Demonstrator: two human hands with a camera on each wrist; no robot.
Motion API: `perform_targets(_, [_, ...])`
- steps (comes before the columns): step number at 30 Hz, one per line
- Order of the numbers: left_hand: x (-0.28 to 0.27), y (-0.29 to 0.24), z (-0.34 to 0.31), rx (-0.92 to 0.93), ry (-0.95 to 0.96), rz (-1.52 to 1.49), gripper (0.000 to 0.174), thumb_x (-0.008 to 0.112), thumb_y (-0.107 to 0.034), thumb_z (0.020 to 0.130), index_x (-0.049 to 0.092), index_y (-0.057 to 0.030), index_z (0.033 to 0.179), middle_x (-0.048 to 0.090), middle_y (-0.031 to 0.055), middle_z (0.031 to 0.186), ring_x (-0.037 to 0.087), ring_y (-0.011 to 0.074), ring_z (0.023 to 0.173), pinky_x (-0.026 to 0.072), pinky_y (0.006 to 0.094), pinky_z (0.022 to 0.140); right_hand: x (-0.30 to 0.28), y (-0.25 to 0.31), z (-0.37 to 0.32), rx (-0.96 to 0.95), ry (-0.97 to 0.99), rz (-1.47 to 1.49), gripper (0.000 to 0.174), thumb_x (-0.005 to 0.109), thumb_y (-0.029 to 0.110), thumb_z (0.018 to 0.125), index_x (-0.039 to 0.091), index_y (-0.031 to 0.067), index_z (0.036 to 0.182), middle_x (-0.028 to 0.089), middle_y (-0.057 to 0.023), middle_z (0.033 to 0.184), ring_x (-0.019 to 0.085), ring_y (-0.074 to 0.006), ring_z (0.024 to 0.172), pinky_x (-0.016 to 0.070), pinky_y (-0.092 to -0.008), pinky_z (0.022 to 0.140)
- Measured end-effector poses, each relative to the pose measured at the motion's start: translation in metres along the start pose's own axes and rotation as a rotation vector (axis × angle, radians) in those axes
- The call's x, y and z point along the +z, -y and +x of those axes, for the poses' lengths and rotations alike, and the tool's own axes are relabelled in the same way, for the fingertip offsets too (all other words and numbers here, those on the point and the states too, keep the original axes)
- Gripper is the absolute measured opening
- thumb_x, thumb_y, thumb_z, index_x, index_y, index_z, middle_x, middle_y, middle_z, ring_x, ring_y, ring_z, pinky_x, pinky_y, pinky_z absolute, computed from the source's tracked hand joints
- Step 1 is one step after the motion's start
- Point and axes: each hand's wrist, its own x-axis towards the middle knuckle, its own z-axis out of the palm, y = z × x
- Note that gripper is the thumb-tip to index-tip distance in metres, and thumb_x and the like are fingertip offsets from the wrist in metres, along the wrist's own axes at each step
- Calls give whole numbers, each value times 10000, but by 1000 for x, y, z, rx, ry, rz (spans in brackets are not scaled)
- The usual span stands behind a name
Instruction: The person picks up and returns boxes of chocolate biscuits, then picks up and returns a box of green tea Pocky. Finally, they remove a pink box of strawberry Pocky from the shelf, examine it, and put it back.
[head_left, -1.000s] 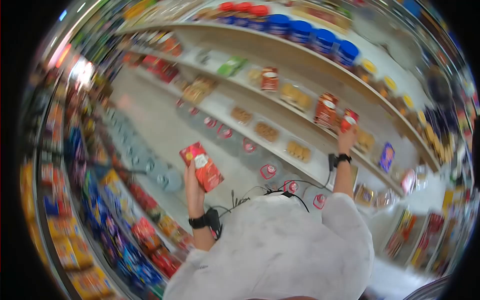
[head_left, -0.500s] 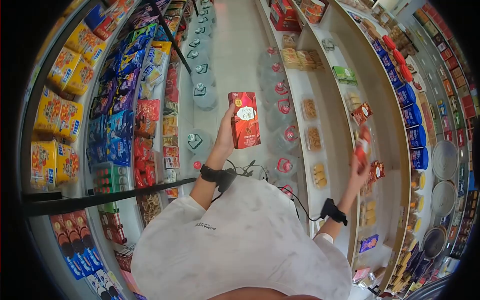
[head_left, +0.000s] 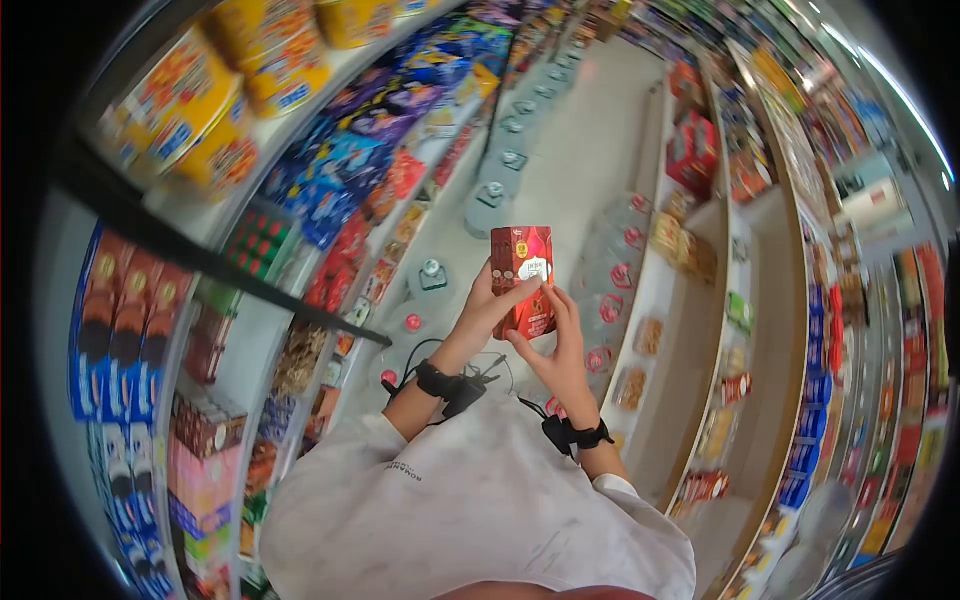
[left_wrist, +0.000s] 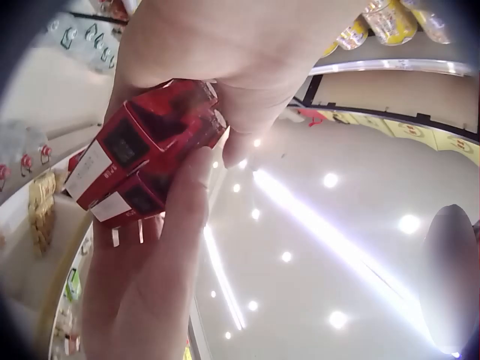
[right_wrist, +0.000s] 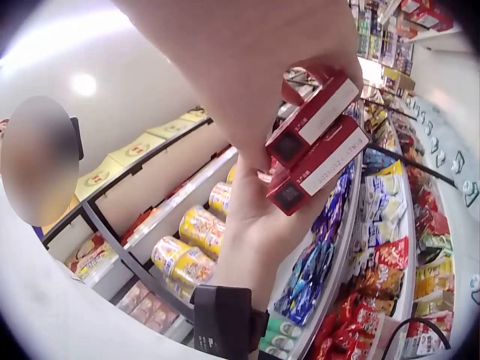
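Note:
Two red boxes, one against the other, are held between both hands in front of the chest; the head view shows a red box (head_left: pixel 538 268) with a white label. My left hand (head_left: pixel 478 318) grips them from the left, its thumb over the front. From the right, my right hand (head_left: pixel 565 358) grips the lower part with thumb and fingers. Seen from below in the right wrist view, the upper box (right_wrist: pixel 311 124) and lower box (right_wrist: pixel 319 169) lie close together, slightly offset. The left wrist view shows the ends of both boxes (left_wrist: pixel 124 146).
Snack bags (head_left: pixel 345 170) and yellow tubs (head_left: pixel 290 75) fill shelves on the left. Shelves (head_left: pixel 680 400) with packaged food stand on the right. Large clear bottles (head_left: pixel 492 195) line the floor along both sides of the aisle (head_left: pixel 585 130). A dark rail (head_left: pixel 240 285) crosses at left.
My right hand has come from the right-hand shelf with a red packet and now meets my left hand at the boxes. The head view has turned, bringing the left shelves closer.

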Motion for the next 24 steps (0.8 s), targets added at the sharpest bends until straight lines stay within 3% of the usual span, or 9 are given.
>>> perform_targets(2, [-20, -3, -4, 45, -96, -10, 496, 715, -121, 1000, 497, -36, 1437, 658, 88, 1291, 671, 164, 1150, 563, 330, 967, 13, 2, 9, -55, 95, 36, 853, 873, 224, 865, 419, 25, 1560, 462, -238, 1507, 554, -352, 1353, 513, -429, 1057])
perform_targets(5, [-36, -8, -8, 145, -176, -15, 537, 727, -123, 972, 486, -20, 1440, 656, 98, 1291, 669, 161, 1151, 558, 324, 967, 28, -3, 25, 171, 103, 468, 847, 846, 207, 906, 370, -8, 1572, 472, -225, 1520, 580, -301, 1334, 529, -418, 1044])
perform_targets(6, [-39, -7, -10, 180, -202, -4, 533, 734, -142, 967, 492, -21, 1426, 665, 98, 1273, 677, 153, 1128, 562, 314, 950, 33, -14, 31, 173, 136, 494, 764, 775, 162, 971, 342, -37, 1568, 523, -188, 1489, 606, -243, 1294, 540, -396, 1038])
perform_targets(9, [-36, -13, -20, 252, -225, 49, 588, 735, -165, 963, 460, -13, 1460, 642, 107, 1319, 647, 152, 1186, 537, 318, 991, 23, -22, 55, 347, 507, 781, 643, 707, 121, 1017, 379, -45, 1544, 576, -160, 1435, 619, -214, 1270, 542, -385, 1040])
perform_targets(10, [-34, -15, -22, 272, -214, 80, 613, 735, -164, 962, 447, -7, 1479, 622, 111, 1360, 622, 159, 1231, 519, 329, 1026, 21, -29, 59, 297, 606, 786, 559, 676, 167, 1050, 439, 4, 1530, 628, -101, 1378, 626, -167, 1229, 549, -363, 1002])
perform_targets(13, [-21, -17, -30, 342, -291, 191, 639, 772, -184, 949, 465, 0, 1478, 618, 102, 1388, 609, 155, 1249, 498, 338, 1054, 12, -33, 68, 194, 666, 827, 592, 714, 105, 1009, 434, -50, 1508, 644, -156, 1367, 646, -202, 1235, 534, -373, 1042])
perform_targets(15, [-7, -18, -31, 386, -432, 271, 617, 791, -192, 943, 501, 0, 1453, 644, 89, 1355, 626, 145, 1213, 504, 329, 1040, 10, -46, 75, 34, 667, 627, 633, 753, 101, 976, 440, -53, 1504, 664, -173, 1354, 665, -224, 1218, 525, -388, 1053])
perform_targets(18, [3, -5, -31, 429, -568, 218, 572, 826, -155, 923, 542, -8, 1398, 704, 75, 1268, 688, 139, 1116, 564, 315, 957, 13, -55, 78, -115, 656, 536, 687, 804, 98, 927, 452, -58, 1495, 684, -196, 1341, 685, -252, 1203, 511, -409, 1070])
perform_targets(24, [15, 17, -52, 527, -732, 219, 501, 833, -102, 906, 598, -13, 1339, 730, 58, 1230, 695, 126, 1095, 564, 324, 957, 23, -64, 72, -148, 794, 641, 728, 834, 93, 894, 457, -60, 1497, 675, -201, 1360, 678, -260, 1221, 502, -412, 1083])
